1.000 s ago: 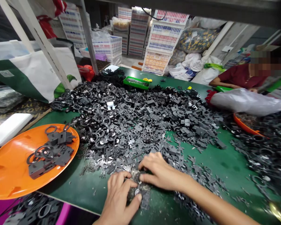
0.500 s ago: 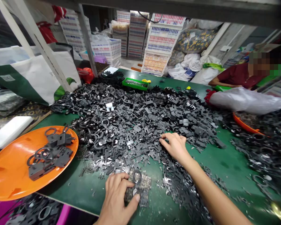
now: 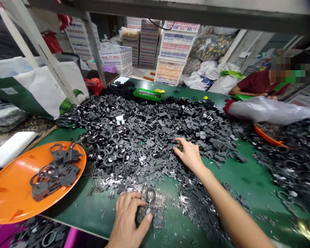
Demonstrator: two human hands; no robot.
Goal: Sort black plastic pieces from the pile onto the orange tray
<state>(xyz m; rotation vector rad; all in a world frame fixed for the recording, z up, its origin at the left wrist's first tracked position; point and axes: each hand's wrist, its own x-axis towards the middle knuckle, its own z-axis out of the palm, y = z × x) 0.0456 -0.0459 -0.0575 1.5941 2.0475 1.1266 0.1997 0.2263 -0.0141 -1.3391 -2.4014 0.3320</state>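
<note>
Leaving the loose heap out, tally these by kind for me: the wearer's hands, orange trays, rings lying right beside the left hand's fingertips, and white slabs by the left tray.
Hands: 2 (left hand, right hand)
Orange trays: 2 (left tray, right tray)
Ring: 1
White slab: 1
Total: 6
</note>
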